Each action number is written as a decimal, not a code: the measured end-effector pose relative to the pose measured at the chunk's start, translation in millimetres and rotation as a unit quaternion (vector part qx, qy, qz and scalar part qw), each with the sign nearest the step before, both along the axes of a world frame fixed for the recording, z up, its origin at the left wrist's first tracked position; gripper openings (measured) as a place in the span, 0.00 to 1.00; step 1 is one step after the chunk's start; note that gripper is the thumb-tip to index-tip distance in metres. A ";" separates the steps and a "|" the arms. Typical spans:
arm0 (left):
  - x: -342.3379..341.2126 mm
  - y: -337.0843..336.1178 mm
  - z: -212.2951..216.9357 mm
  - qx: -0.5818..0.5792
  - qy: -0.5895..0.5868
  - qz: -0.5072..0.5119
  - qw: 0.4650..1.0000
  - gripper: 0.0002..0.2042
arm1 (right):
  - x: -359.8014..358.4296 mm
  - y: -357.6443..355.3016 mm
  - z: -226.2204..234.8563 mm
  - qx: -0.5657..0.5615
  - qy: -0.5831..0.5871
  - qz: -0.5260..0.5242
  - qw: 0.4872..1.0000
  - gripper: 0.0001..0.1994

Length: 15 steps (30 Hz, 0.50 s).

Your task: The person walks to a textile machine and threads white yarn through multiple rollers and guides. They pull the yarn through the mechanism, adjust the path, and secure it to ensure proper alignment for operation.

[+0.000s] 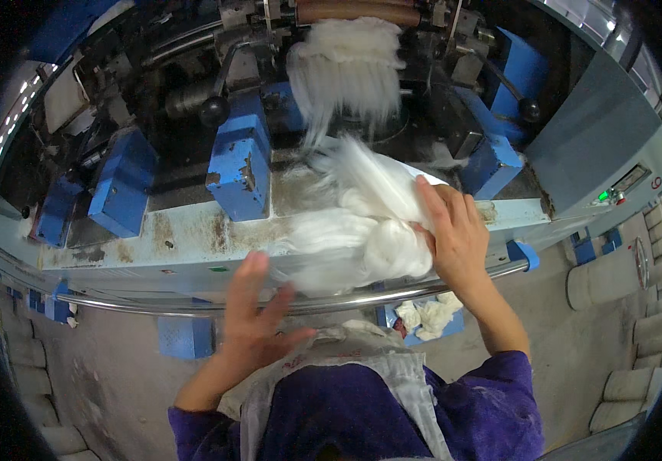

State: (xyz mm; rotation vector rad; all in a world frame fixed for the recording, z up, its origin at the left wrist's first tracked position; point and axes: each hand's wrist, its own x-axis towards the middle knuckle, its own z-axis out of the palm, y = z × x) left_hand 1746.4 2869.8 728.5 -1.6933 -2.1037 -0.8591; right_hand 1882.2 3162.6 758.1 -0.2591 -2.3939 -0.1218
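Note:
A loose bundle of white fibre (400,250) lies over the machine's front edge, its strands trailing to the left and up. My right hand (458,234) is closed round the right end of this bundle, thumb tucked behind it and fingers along its side. Near the steel rail, my left hand (258,319) is spread open and a little blurred, with nothing in it, just left of the strands. Farther back, another fringe of white fibre (350,69) hangs down from a brown roller (358,13).
Blue metal blocks (239,169) stand along the machine's front, with black-knobbed levers (214,111) above. A curved steel rail (377,295) runs before me. Below it sits a blue tray with white fibre scraps (427,317). Pale cylindrical cans (615,276) line the right side.

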 end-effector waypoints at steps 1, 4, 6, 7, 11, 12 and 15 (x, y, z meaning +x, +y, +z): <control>0.7 19.7 -0.9 0.048 -0.011 -0.049 0.998 0.44 | -2.5 -3.1 -3.2 -0.017 0.035 0.007 0.999 0.26; 7.4 76.0 4.9 0.105 0.012 -0.140 0.985 0.42 | -18.5 -21.0 -3.9 -0.056 0.092 -0.005 0.994 0.20; 9.1 104.2 11.1 0.074 0.067 -0.141 0.985 0.39 | -29.2 -35.1 2.7 -0.175 0.040 0.092 0.979 0.16; 8.2 111.9 13.6 0.044 0.110 -0.119 0.986 0.37 | -34.0 -39.8 7.9 -0.233 0.023 0.188 0.954 0.14; -12.2 110.8 20.8 0.141 0.013 -0.034 0.989 0.34 | -46.9 -10.4 37.2 -0.408 -0.074 0.326 0.850 0.11; -19.3 103.7 20.9 0.161 0.044 0.002 0.986 0.31 | -45.1 5.1 45.8 -0.318 -0.024 0.255 0.913 0.10; -31.8 88.2 18.9 0.127 -0.021 -0.020 0.991 0.30 | -76.9 43.0 51.2 0.094 0.056 0.035 0.993 0.17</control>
